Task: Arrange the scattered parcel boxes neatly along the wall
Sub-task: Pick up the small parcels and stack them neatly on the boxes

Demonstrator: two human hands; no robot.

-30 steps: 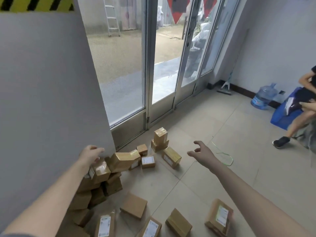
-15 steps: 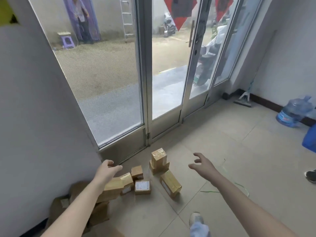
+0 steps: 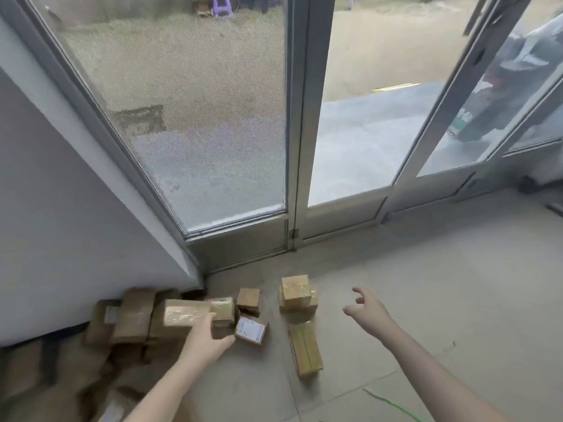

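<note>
Down by the wall, the left hand grips the near end of a long box, its fingers wrapped over the edge. This box lies on a pile of boxes against the wall, just left of the hand. Just right of that hand lie a labelled box and a small box. The right hand hovers with fingers spread apart, holding nothing. Left of it sit two stacked boxes and, nearer the person, a narrow box on the floor.
</note>
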